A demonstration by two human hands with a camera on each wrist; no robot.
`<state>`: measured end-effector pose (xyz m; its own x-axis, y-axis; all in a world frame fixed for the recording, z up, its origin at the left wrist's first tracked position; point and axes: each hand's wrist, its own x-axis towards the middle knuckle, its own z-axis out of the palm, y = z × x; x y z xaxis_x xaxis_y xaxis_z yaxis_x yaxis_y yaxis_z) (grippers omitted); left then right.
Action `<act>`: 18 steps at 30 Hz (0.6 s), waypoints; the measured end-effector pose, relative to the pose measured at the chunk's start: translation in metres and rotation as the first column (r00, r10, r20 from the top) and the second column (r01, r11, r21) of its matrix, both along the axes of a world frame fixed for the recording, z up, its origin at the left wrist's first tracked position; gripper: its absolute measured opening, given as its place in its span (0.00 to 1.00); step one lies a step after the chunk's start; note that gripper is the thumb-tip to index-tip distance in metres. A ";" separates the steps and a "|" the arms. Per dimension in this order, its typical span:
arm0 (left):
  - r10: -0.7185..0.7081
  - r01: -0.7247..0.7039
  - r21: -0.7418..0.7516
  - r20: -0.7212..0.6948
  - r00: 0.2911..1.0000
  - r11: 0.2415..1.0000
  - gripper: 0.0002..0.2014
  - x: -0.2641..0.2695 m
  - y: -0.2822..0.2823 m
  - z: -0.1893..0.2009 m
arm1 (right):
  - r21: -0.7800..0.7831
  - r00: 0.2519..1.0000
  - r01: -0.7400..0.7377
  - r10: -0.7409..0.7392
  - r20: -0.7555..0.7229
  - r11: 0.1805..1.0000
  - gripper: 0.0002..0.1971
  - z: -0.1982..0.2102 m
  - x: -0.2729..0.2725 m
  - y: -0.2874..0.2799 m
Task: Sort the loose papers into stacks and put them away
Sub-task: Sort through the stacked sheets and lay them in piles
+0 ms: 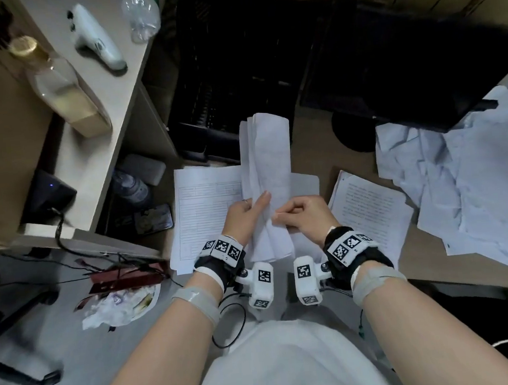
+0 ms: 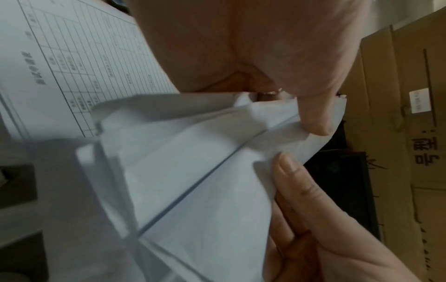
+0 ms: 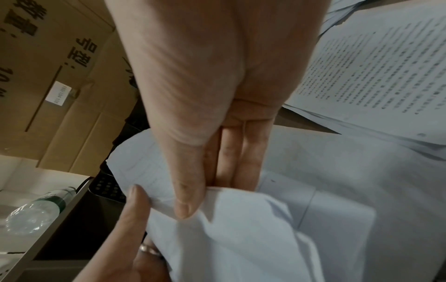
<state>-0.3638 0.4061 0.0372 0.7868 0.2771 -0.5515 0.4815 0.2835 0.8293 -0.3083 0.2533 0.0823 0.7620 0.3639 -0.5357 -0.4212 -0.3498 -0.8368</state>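
Observation:
A bundle of white papers [image 1: 267,166], bent lengthwise into a trough, stands above the desk in the middle of the head view. My left hand [image 1: 258,202] grips its lower left side, thumb on top and fingers behind. My right hand [image 1: 283,217] pinches the bundle's right edge. In the right wrist view the thumb [image 3: 185,202] presses the sheets [image 3: 241,229] against the fingers behind. In the left wrist view my left thumb [image 2: 313,118] pins the fold of the bundle [image 2: 193,171]. A stack of ruled forms [image 1: 204,209] lies flat on the left and a stack of text pages [image 1: 372,212] on the right.
A heap of loose crumpled sheets [image 1: 476,189] covers the desk's right side. A black file tray [image 1: 229,79] and a dark monitor [image 1: 420,61] stand behind. Shelves on the left hold bottles [image 1: 62,86]. Cardboard boxes [image 2: 405,133] line the back.

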 end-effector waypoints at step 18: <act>0.043 -0.045 0.049 0.051 0.998 0.998 0.30 -0.011 -0.039 0.035 | 0.129 0.990 -0.129 0.120 0.073 0.983 0.15 0.009 -0.003 -0.045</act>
